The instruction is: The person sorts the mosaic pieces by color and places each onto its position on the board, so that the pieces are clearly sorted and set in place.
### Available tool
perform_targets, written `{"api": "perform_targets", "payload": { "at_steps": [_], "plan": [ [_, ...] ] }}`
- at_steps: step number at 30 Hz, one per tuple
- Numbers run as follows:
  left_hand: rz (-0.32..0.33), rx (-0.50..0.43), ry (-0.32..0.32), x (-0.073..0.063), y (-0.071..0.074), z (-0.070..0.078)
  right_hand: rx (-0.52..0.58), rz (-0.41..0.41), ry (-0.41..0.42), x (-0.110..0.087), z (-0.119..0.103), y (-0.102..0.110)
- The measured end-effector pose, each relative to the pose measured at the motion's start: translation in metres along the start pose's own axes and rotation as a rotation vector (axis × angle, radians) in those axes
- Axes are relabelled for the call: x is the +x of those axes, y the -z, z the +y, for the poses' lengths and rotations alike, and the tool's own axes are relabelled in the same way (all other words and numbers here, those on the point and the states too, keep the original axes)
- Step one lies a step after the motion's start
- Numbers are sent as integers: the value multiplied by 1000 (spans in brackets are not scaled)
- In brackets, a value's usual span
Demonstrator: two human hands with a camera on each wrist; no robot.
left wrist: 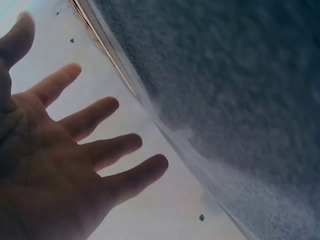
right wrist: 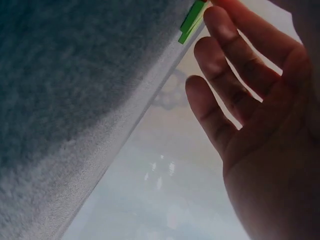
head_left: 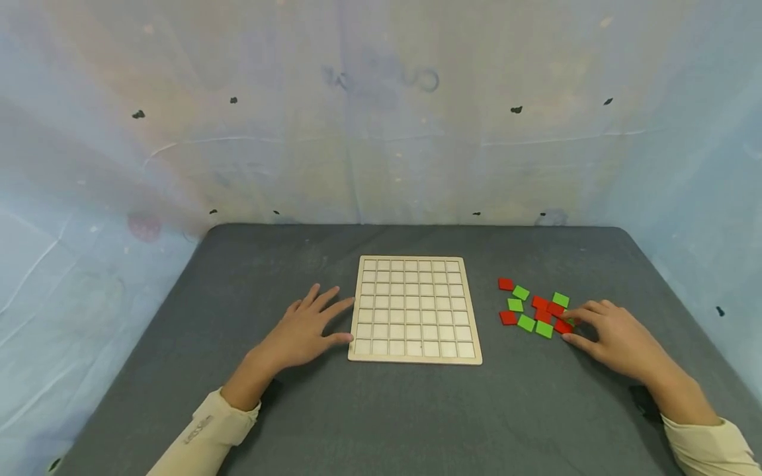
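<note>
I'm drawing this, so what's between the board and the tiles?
Just a bare strip of grey table lies between the board and the tiles; the head view shows it.

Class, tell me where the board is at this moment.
In the head view, the board lies near the middle of the table, between the left hand and the red and green tiles on the right.

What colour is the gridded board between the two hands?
The gridded board is pale cream; the head view shows it best.
</note>
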State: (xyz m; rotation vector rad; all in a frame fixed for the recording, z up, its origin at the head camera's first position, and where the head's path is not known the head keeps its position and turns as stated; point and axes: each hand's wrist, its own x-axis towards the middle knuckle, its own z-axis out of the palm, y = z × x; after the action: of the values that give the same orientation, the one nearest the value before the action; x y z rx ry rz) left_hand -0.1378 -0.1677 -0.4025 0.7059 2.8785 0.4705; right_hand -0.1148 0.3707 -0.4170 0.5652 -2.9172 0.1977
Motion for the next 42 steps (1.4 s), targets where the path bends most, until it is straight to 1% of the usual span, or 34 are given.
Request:
{"api": "perform_targets", "payload": {
  "at_steps": [3, 9, 14, 18, 24, 28, 32, 36, 39, 42],
  "plan": [
    [-28, 9, -33, 0, -1, 2, 19, -35, -4, 1, -1, 2],
    [-92, 19, -53, 0, -4, 4, 42, -75, -4, 0, -3, 3],
    [-137, 27, -29, 1, -5, 6, 43, -89, -15, 2, -4, 4],
    [-154, 35, -11, 2, -4, 9, 55, -88, -11, 3, -4, 4],
    [-135, 40, -14, 0, -3, 13, 83, -52, 21, 1, -1, -1],
    [-107, 61, -25, -2, -5, 16, 116, -33, 55, -1, 0, -2],
    [-88, 100, -24, -3, -10, 20, 135, 11, 89, -2, 0, -2],
    [-71, 136, -22, -2, -12, 21, 122, 37, 99, 3, 0, 0],
    [-52, 133, -21, -2, -11, 19, 117, 35, 99, 9, -3, 1],
    [-37, 108, -16, -2, -9, 18, 122, 43, 112, 16, -8, -1]
  ]
}}
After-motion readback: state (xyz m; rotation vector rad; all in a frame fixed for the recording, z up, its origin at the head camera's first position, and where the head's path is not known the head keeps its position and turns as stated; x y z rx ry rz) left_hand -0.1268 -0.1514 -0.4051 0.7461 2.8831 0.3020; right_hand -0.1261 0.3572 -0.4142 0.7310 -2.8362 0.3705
